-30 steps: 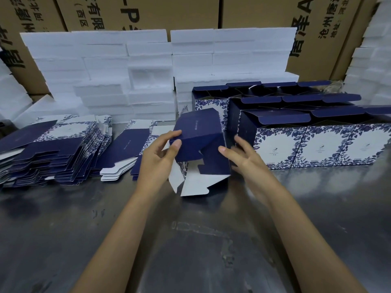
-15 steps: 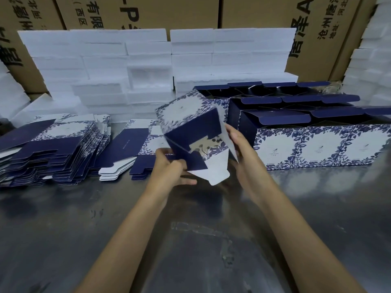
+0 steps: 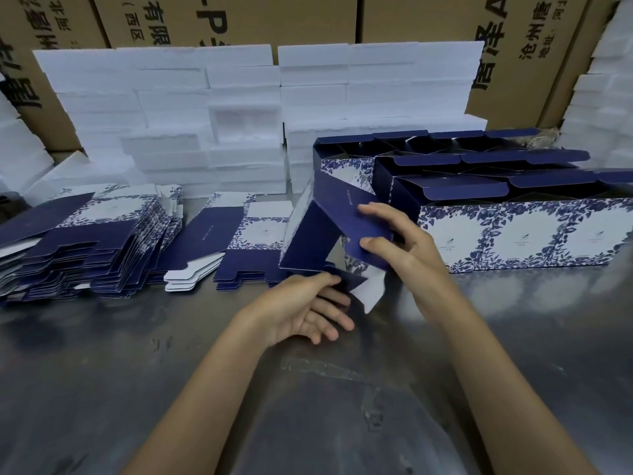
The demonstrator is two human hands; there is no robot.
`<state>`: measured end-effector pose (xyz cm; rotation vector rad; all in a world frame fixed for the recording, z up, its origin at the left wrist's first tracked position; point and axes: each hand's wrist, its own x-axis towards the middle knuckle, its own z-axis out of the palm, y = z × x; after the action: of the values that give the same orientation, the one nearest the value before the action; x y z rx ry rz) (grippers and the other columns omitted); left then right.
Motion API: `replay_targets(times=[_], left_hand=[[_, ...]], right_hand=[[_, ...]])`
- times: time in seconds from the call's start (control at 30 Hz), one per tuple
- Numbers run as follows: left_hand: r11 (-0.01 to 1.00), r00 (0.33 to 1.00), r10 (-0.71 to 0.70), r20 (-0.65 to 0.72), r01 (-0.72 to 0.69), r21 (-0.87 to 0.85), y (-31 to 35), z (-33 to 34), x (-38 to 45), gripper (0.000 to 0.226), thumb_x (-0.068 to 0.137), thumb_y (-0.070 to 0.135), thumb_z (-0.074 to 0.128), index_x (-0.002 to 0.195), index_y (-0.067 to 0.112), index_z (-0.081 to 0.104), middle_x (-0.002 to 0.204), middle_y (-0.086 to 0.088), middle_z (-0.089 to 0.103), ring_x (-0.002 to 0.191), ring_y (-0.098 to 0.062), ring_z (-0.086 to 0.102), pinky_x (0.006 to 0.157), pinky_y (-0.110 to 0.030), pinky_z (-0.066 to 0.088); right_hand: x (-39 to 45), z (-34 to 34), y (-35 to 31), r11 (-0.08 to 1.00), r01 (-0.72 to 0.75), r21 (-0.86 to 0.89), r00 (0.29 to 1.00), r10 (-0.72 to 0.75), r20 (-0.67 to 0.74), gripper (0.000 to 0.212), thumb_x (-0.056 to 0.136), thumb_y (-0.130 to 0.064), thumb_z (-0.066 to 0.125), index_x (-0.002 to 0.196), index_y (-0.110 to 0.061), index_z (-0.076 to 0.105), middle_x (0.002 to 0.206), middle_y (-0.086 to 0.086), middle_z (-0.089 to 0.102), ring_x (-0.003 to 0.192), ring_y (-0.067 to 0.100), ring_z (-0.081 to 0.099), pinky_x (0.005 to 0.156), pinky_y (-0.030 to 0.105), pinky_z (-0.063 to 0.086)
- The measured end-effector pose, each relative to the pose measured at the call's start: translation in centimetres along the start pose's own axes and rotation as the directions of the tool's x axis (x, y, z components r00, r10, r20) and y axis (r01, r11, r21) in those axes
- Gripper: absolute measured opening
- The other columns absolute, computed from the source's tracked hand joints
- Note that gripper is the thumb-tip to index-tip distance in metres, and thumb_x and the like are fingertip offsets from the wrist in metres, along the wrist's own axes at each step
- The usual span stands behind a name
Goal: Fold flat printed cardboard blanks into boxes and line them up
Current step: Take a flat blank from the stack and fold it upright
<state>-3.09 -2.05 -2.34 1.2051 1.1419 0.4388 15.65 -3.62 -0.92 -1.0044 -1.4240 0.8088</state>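
At frame centre, the right hand point(image 3: 400, 240) pinches a half-formed box point(image 3: 329, 214), the left hand point(image 3: 303, 308) apparently tucking its bottom flap point(image 3: 371, 291), which could crease if forced.

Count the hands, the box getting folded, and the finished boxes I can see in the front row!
Hands: 2, left hand and right hand
Box being folded: 1
Finished boxes in the front row: 3 in view; the last is cut off by the picture's edge
Total: 6
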Motion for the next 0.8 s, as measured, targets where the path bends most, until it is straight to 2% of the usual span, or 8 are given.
replay_targets(times=[0.1,0.17,0.3,0.4,0.47,0.57,0.7,0.8], left_hand=[[0.996,0.982,0.007,-0.19,0.011,0.093,0.7,-0.5,-1.0,0.036,0.097,0.025,0.05,0.084,0.0,0.073,0.069,-0.015,0.073,0.039,-0.016,0.059,0.033,-0.019,0.038],[0.991,0.876,0.114,-0.468,-0.07,0.111,1.0,-1.3,-1.4,0.036,0.094,0.021,0.05,0.069,0.002,0.068,0.051,-0.009,0.064,0.033,-0.017,0.051,0.034,-0.02,0.035],[0.824,0.326,0.53,-0.783,-0.415,0.385,1.1,-2.4,-1.8,0.018,0.092,0.029,0.052,0.089,0.016,0.066,0.082,0.002,0.066,0.077,-0.017,0.062,0.073,-0.036,0.05],[0.722,0.478,0.655,-0.585,-0.624,0.299,1.3,-1.2,-1.7,0.038,0.096,0.034,0.06,0.13,0.047,0.05,0.129,0.026,0.052,0.118,0.015,0.046,0.085,0.0,0.038],[0.691,0.541,0.713,-0.446,-0.649,0.318,0.9,-0.7,-1.2,0.052,0.097,0.031,0.063,0.14,0.051,0.043,0.139,0.032,0.046,0.127,0.016,0.04,0.099,-0.005,0.036],[0.677,0.521,0.735,-0.434,-0.611,0.41,0.4,-0.2,-0.9,0.052,0.094,0.027,0.067,0.138,0.045,0.049,0.139,0.022,0.047,0.128,0.007,0.044,0.108,-0.027,0.041],[0.697,0.52,0.715,-0.467,-0.584,0.416,0.5,0.3,-1.0,0.038,0.088,0.029,0.073,0.119,0.047,0.061,0.126,0.019,0.048,0.108,0.01,0.051,0.091,-0.021,0.044],[0.665,0.477,0.745,-0.466,-0.581,0.469,0.7,0.5,-1.4,0.034,0.085,0.022,0.077,0.113,0.038,0.064,0.138,0.013,0.045,0.126,0.004,0.044,0.099,-0.024,0.042]], right_hand=[[-0.1,0.1,0.0,0.997,-0.035,-0.069,0.999,0.037,0.02,0.037,0.093,-0.01,0.072,0.123,-0.031,0.068,0.147,-0.015,0.047,0.136,0.0,0.045,0.117,0.044,0.038],[-0.2,0.4,0.0,0.993,-0.045,-0.113,0.998,0.049,0.035,0.038,0.094,-0.017,0.073,0.127,-0.034,0.065,0.152,-0.015,0.039,0.142,0.0,0.038,0.119,0.042,0.036],[-0.4,1.0,-0.2,0.984,-0.035,-0.173,0.996,0.048,0.07,0.041,0.094,-0.026,0.073,0.132,-0.037,0.062,0.158,-0.017,0.031,0.144,-0.006,0.032,0.12,0.04,0.035],[-0.4,1.2,-0.1,0.98,0.009,-0.198,0.997,0.007,0.077,0.042,0.092,-0.026,0.074,0.131,-0.036,0.063,0.157,-0.017,0.033,0.143,-0.007,0.033,0.119,0.039,0.035],[-0.4,1.2,0.0,0.981,0.018,-0.191,0.998,-0.006,0.065,0.042,0.091,-0.025,0.076,0.13,-0.034,0.064,0.156,-0.015,0.036,0.143,-0.005,0.035,0.119,0.041,0.036],[-0.3,0.9,-0.1,0.986,0.007,-0.165,0.999,0.0,0.038,0.044,0.089,-0.02,0.078,0.13,-0.03,0.065,0.153,-0.013,0.04,0.144,0.006,0.039,0.117,0.046,0.038],[-0.3,0.5,-0.3,0.988,-0.015,-0.151,0.999,0.02,0.03,0.042,0.087,-0.012,0.079,0.124,-0.029,0.069,0.148,-0.012,0.043,0.142,0.014,0.041,0.114,0.047,0.041],[-0.4,0.3,-0.6,0.993,-0.043,-0.111,0.996,0.051,0.07,0.04,0.085,-0.012,0.081,0.119,-0.032,0.071,0.148,-0.013,0.042,0.141,0.015,0.04,0.111,0.047,0.044]])
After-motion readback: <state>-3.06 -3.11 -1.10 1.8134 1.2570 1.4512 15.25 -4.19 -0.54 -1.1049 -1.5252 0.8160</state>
